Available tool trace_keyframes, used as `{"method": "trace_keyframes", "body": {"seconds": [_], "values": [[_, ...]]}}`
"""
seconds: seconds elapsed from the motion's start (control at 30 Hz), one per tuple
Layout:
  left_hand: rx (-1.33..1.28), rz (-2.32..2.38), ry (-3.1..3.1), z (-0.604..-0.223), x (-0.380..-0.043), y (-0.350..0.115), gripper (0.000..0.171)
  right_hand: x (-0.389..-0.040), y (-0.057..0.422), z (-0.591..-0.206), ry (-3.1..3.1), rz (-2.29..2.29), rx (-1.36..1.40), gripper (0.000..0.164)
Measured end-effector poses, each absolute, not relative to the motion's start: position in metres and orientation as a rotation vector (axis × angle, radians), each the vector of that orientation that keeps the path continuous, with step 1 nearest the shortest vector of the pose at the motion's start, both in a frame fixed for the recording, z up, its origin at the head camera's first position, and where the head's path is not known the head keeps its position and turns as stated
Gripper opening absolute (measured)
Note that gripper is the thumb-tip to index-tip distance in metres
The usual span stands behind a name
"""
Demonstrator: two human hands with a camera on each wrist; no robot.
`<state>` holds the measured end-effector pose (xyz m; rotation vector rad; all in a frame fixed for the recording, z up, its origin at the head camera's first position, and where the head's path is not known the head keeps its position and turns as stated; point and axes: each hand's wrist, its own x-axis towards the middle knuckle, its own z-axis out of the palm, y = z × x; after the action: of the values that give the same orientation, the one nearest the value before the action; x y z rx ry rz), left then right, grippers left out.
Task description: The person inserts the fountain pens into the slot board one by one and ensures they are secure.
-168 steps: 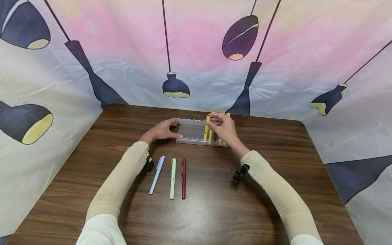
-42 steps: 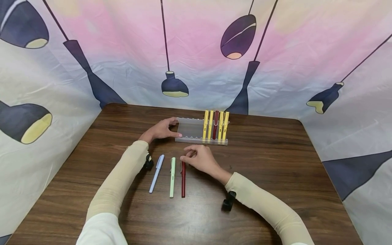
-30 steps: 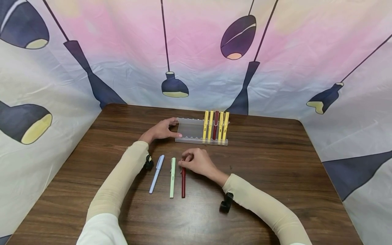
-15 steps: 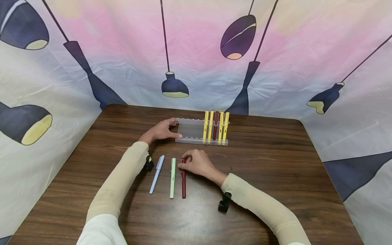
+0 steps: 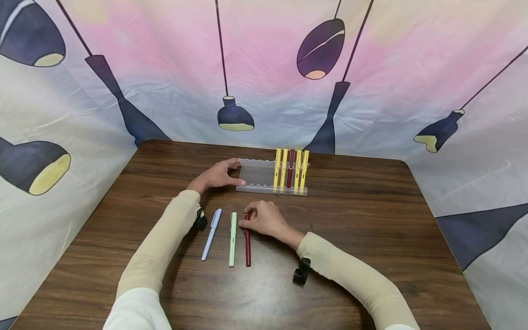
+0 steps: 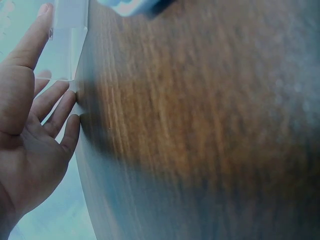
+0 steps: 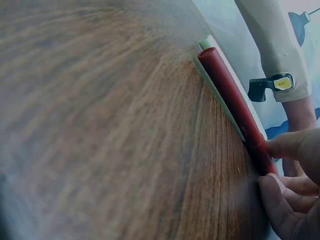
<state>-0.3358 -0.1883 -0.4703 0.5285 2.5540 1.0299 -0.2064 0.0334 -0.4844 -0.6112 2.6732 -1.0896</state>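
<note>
We have 5 pens in the rack; 3 seem left: green pen and blue pen on the surface, red pen pinched in our right hand. Our left hand, fingers spread, touches the rack's left end.

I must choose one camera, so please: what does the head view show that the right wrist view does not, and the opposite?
Only the head view: four yellow pens and one dark red pen in the clear rack.
Only the right wrist view: the end face of the held red pen and dark marks on the yellow wrist label.
Both: the held red pen, right hand, pale green pen, table and left sleeve.
</note>
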Motion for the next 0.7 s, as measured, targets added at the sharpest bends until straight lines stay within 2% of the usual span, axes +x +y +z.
{"method": "trace_keyframes", "body": {"seconds": [0.7], "values": [[0.538, 1.026, 2.560, -0.4681, -0.3343, -0.1882, 0.091, -0.2057, 0.0378, -0.4842, 2.619, -1.149, -0.612, 0.022]]}}
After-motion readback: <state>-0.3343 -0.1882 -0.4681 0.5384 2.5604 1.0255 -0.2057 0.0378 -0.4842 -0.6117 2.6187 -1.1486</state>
